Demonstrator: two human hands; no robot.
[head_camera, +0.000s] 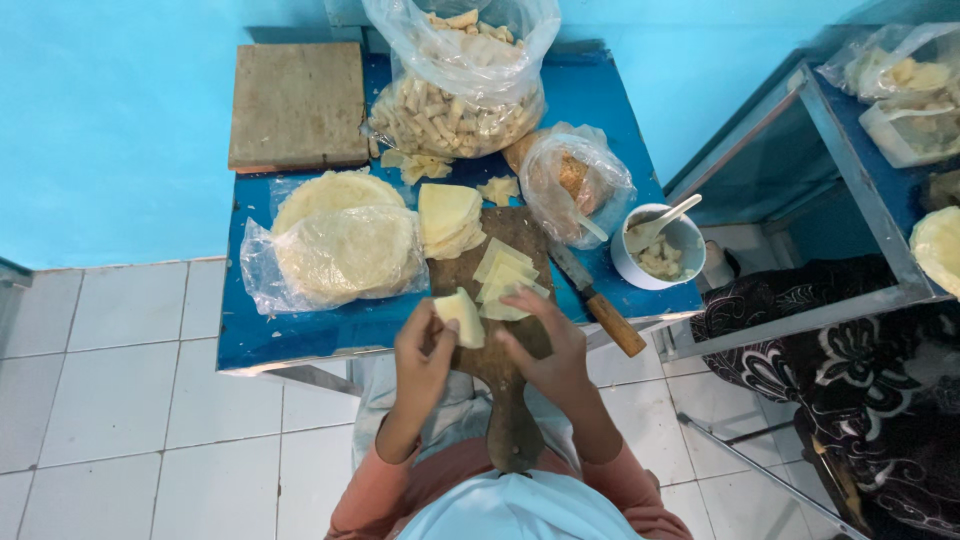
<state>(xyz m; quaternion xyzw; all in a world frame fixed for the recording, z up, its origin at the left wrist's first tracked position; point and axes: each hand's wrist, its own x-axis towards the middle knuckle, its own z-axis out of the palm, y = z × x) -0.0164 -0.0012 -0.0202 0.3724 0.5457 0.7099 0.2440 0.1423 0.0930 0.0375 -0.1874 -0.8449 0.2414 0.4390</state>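
Wrapper piece (461, 316) pinched by left hand (422, 355), right hand (545, 350) — knife (598, 300), bowl (658, 250) beside board (500, 370).

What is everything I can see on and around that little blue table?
Blue table: one, against the turquoise wall.
Square wooden board: one, brown, back left corner.
Bag of rolled pieces: one, clear plastic, pale rolls, back centre.
Round wrappers in plastic: one stack, pale yellow, left side.
Paddle cutting board: one, dark wood, front centre.
Cut wrapper pieces: several, pale yellow, on the cutting board.
Knife: one, wooden handle, right of the board.
White bowl with spoon: one, right edge, holding filling.
Small bag: one, clear, brownish contents, beside the bowl.
Metal-framed shelf: one, at right, with more bags.
Left hand: fingers on a folded wrapper.
Right hand: touching the same wrapper.
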